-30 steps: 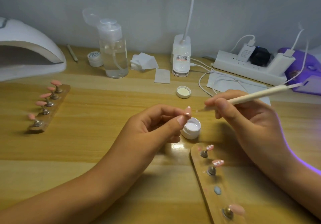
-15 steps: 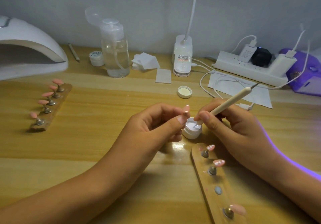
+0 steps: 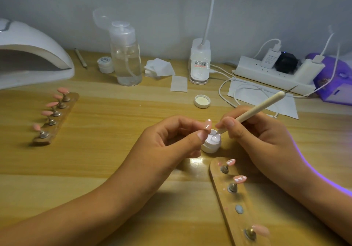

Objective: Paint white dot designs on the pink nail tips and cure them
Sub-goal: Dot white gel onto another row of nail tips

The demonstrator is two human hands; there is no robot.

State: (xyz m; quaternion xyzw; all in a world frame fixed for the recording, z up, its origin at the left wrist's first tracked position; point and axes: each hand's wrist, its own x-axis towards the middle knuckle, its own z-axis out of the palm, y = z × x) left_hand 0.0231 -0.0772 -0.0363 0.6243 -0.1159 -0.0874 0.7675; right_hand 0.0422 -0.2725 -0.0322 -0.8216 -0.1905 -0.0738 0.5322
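Nail tip (image 3: 208, 124) in left hand (image 3: 171, 142), right hand (image 3: 262, 137) holding tool (image 3: 261, 107) in jar (image 3: 211, 148)

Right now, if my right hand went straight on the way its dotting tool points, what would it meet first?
The white gel jar: the dotting tool in the right hand slants down-left, its tip apparently in the gel. The left hand, pinching a pink nail tip, lies beyond.
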